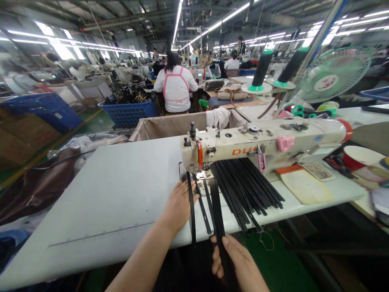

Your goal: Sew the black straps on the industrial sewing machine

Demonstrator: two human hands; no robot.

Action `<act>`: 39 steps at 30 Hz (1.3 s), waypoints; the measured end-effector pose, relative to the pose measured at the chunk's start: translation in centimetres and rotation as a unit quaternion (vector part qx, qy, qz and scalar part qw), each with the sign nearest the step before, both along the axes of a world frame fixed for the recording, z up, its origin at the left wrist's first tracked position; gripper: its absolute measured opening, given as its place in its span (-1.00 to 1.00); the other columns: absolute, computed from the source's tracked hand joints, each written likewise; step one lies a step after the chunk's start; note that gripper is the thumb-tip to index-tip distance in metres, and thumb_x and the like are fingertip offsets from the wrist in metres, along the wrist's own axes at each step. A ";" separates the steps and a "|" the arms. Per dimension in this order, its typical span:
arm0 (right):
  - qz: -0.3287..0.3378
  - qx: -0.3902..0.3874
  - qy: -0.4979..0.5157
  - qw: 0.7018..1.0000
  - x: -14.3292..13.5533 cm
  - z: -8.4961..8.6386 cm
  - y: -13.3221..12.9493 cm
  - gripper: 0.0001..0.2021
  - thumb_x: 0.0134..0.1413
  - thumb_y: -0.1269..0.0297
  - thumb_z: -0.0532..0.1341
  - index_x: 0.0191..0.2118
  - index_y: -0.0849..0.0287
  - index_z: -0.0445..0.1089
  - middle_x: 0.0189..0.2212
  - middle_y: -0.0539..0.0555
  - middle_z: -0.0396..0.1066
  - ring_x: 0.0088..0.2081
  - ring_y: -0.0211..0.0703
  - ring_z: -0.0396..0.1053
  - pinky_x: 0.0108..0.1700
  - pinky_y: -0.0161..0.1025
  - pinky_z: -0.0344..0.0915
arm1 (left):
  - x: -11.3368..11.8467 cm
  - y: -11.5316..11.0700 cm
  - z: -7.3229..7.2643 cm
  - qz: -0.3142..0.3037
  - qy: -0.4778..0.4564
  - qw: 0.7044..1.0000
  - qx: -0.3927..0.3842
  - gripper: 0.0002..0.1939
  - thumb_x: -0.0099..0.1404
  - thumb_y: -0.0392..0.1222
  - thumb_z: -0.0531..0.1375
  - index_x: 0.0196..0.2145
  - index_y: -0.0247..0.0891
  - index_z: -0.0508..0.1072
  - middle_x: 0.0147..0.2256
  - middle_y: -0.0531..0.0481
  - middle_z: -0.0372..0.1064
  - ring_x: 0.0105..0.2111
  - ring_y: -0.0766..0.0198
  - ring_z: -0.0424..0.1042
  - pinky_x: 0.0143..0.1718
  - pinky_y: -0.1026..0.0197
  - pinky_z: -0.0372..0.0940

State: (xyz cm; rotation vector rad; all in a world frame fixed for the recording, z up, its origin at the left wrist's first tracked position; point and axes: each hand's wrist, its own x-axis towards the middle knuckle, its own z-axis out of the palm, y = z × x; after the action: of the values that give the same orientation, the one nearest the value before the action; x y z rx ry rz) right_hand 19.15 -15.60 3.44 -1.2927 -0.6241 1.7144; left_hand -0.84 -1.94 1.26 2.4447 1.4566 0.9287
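My left hand (178, 205) lies with stretched fingers on the white sewing table, close to the presser foot (202, 172) of the sewing machine (264, 142). A narrow black strap (192, 221) crosses its fingertips and hangs over the table's front edge. Below the edge, my right hand (234, 259) is closed around a bundle of black straps (217, 211), whose upper ends reach up near the presser foot. Two loose black strips (203, 209) lie between my hands. Under the machine arm, to the right, a fanned pile of black straps (246, 186) rests on the table.
Two black thread cones (261, 71) and a green fan (331, 77) stand behind the machine. A yellowish cloth (304, 186) and a red-and-white container (358, 160) are at the right. A blue basket (130, 113) stands beyond the table, near a seated person (176, 89).
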 end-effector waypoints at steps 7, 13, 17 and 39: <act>0.001 -0.012 -0.028 1.000 0.2 0.0 -0.1 -0.41 -0.07 -0.32 0.40 -0.30 0.19 0.45 -0.54 -0.01 0.48 -0.57 -0.27 0.44 -0.53 -0.34 0.26 | -0.2 0.3 0.1 -0.004 0.015 1.000 -0.005 -0.65 0.52 -0.16 0.09 0.18 -0.23 0.45 0.20 -0.16 0.45 0.27 0.02 0.37 0.37 -0.21 0.20; 0.017 -0.023 -0.036 0.999 -0.3 0.7 -0.1 -0.37 -0.15 -0.39 0.39 -0.31 0.14 0.36 -0.55 -0.05 0.46 -0.59 -0.23 0.46 -0.58 -0.34 0.28 | -0.1 0.3 0.0 0.001 0.009 1.000 -0.002 -0.65 0.51 -0.12 0.13 0.18 -0.21 0.46 0.19 -0.16 0.46 0.26 0.02 0.38 0.37 -0.21 0.21; 0.021 -0.017 -0.050 0.998 -0.3 0.6 -0.2 -0.35 -0.22 -0.38 0.43 -0.30 0.13 0.34 -0.56 -0.08 0.45 -0.60 -0.22 0.47 -0.59 -0.34 0.29 | -0.1 0.4 0.0 -0.001 0.013 1.000 0.000 -0.65 0.50 -0.14 0.15 0.17 -0.22 0.47 0.18 -0.16 0.46 0.27 0.02 0.37 0.36 -0.19 0.22; 0.014 -0.025 -0.065 0.997 -0.2 0.8 0.0 -0.32 -0.26 -0.32 0.48 -0.21 0.15 0.37 -0.59 -0.08 0.45 -0.64 -0.23 0.43 -0.64 -0.35 0.27 | 0.1 0.5 0.5 0.009 0.011 1.000 -0.018 -0.67 0.49 -0.12 0.16 0.15 -0.19 0.46 0.18 -0.15 0.46 0.27 0.01 0.35 0.36 -0.17 0.22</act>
State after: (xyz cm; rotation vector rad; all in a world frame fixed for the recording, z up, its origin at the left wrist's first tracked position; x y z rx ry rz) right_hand 18.93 -15.64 4.20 -1.4468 -0.6810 1.6871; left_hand -0.70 -1.39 1.80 2.4275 1.4920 0.8735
